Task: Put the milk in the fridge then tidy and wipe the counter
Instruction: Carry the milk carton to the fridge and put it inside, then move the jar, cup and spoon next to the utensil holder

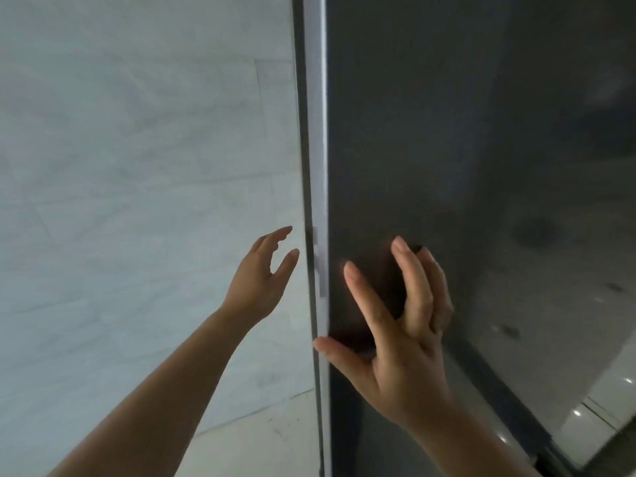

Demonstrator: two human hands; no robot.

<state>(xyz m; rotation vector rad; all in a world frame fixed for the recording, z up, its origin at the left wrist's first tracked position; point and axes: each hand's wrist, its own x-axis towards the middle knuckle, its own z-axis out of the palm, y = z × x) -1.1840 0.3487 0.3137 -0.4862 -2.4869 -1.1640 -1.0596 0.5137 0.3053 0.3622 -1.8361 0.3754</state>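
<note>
From my remote feed, the dark grey fridge door [464,132] fills the right half of the view, and its glossy face carries dim reflections. Its left side ends in a pale vertical edge strip [318,132] with a small notch [318,266] at about hand height. Just left of the strip stands a wall of light marbled tiles [137,166], which meets a pale floor [261,438] low in the frame. My right hand [402,342] is up against the door face with its back towards me and holds nothing. The index and middle fingers [401,256] are straight and fanned well apart, and the two outer fingers are bent a little behind them. The right thumb [323,344] reaches out sideways, with its tip lying on the edge strip below the notch. A dark shadow of the hand sits on the door just under the fingers, so they are at or very near the surface, but I cannot tell how firmly they press. My left hand [261,280] is raised in front of the tiled wall, on the other side of the strip. It is loose and empty, with the fingers gently curved and the thumb held apart from them. Its fingertips come close to the door's edge beside the notch, and I cannot tell whether they touch it. Both forearms are bare and run up from the bottom of the frame.
</note>
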